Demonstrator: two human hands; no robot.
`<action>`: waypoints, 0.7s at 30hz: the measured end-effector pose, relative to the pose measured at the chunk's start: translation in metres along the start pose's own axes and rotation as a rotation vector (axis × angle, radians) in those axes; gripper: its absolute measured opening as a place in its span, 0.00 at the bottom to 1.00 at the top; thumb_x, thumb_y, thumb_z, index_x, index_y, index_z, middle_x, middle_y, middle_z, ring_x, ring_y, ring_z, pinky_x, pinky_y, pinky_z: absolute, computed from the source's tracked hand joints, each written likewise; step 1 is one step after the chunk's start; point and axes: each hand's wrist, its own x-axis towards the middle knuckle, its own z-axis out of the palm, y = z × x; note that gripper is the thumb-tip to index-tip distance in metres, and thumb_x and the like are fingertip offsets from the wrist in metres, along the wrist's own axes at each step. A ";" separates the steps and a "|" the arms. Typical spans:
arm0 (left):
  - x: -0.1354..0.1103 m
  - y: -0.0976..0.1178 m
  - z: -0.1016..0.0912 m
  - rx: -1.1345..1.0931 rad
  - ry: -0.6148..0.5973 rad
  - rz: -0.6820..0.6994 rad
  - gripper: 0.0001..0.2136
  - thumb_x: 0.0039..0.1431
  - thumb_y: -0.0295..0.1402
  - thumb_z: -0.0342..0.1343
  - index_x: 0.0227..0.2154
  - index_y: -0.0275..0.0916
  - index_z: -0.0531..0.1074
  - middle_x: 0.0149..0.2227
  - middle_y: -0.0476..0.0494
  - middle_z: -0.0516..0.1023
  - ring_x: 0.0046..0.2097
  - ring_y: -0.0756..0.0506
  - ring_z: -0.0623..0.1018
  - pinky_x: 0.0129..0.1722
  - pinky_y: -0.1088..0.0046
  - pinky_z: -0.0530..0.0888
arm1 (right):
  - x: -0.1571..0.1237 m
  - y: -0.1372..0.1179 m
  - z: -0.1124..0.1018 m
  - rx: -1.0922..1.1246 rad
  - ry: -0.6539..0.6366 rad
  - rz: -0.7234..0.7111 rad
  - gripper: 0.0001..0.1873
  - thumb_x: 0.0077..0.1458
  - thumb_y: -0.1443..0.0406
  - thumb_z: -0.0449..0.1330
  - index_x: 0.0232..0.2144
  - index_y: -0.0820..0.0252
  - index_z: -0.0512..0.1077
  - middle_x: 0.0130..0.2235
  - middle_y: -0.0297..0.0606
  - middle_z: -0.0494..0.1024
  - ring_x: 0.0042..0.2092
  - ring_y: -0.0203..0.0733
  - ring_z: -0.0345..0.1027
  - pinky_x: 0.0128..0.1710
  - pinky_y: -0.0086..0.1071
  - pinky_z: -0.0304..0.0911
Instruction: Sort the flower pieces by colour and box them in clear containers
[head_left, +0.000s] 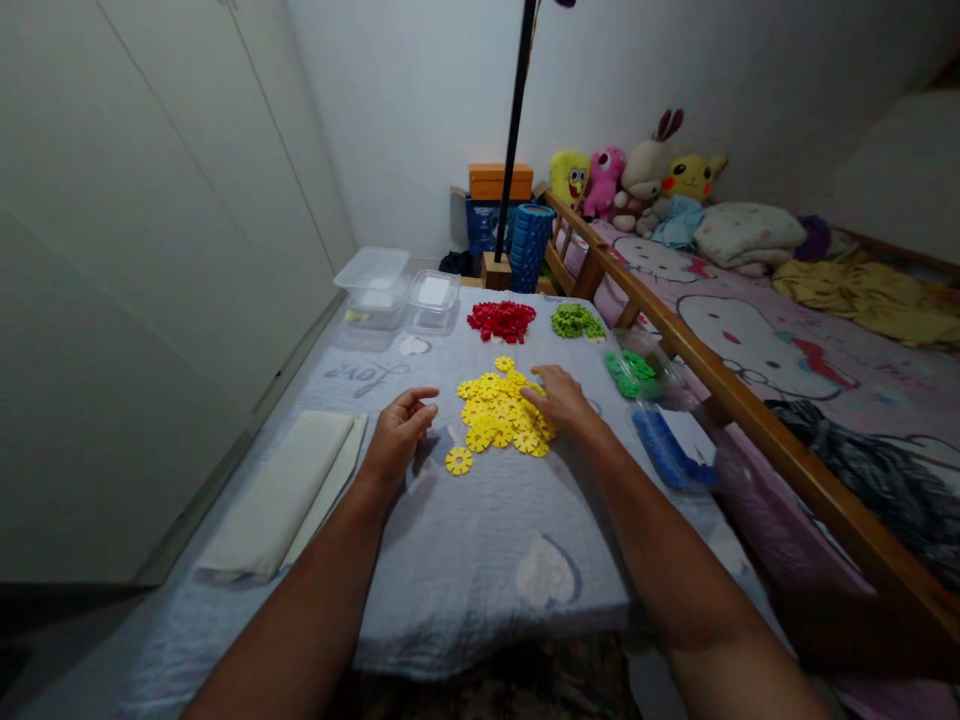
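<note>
A heap of yellow notched plastic discs [501, 410] lies on the cloth-covered table in front of me. One loose yellow disc [459, 461] rests at the heap's near left, and another [505, 364] sits at its far edge. My left hand [403, 430] hovers just left of the heap, fingers loosely curved and apart, with nothing seen in it. At the heap's right edge, my right hand [559, 396] is over the discs with its fingers spread; whether the fingertips touch them is hard to tell.
Behind the heap lie red pieces [501, 321] and light green pieces [577, 321]. Clear plastic boxes [373, 275] stand at the back left. On the right are containers of green pieces [631, 373] and blue pieces [664, 445], beside a wooden bed rail [675, 335]. Folded cloth [281, 495] lies left.
</note>
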 end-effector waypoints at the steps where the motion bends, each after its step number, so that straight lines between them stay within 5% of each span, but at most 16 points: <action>1: 0.000 0.000 0.000 0.004 -0.003 0.002 0.19 0.50 0.41 0.64 0.44 0.37 0.76 0.23 0.56 0.63 0.23 0.54 0.60 0.22 0.78 0.58 | 0.000 -0.004 0.010 0.009 0.004 0.002 0.27 0.65 0.55 0.58 0.61 0.60 0.70 0.64 0.50 0.71 0.64 0.52 0.63 0.64 0.43 0.57; 5: 0.000 -0.003 0.001 0.042 -0.026 0.017 0.18 0.51 0.41 0.64 0.44 0.37 0.76 0.23 0.56 0.63 0.23 0.53 0.62 0.23 0.77 0.59 | 0.006 -0.013 0.034 0.044 0.024 0.023 0.30 0.66 0.53 0.56 0.66 0.57 0.65 0.67 0.48 0.67 0.68 0.51 0.57 0.67 0.46 0.52; 12: -0.004 -0.009 0.008 0.200 -0.044 0.028 0.18 0.52 0.42 0.62 0.44 0.39 0.77 0.23 0.55 0.64 0.23 0.52 0.64 0.23 0.75 0.59 | 0.010 -0.016 0.039 0.119 -0.024 -0.012 0.29 0.66 0.51 0.55 0.64 0.54 0.67 0.68 0.46 0.68 0.70 0.55 0.55 0.69 0.56 0.44; 17: -0.011 -0.006 0.019 0.391 -0.095 0.043 0.15 0.52 0.39 0.60 0.42 0.40 0.78 0.22 0.54 0.68 0.24 0.49 0.68 0.25 0.73 0.62 | 0.008 -0.008 0.041 0.258 0.026 -0.056 0.25 0.66 0.56 0.54 0.61 0.55 0.70 0.63 0.46 0.74 0.66 0.51 0.63 0.68 0.52 0.48; 21: -0.023 0.016 0.028 0.563 -0.256 0.097 0.12 0.52 0.36 0.60 0.39 0.42 0.80 0.26 0.49 0.75 0.27 0.47 0.72 0.28 0.71 0.64 | 0.009 -0.003 0.041 0.338 0.051 -0.073 0.24 0.64 0.56 0.54 0.59 0.55 0.72 0.61 0.44 0.77 0.63 0.50 0.67 0.67 0.51 0.50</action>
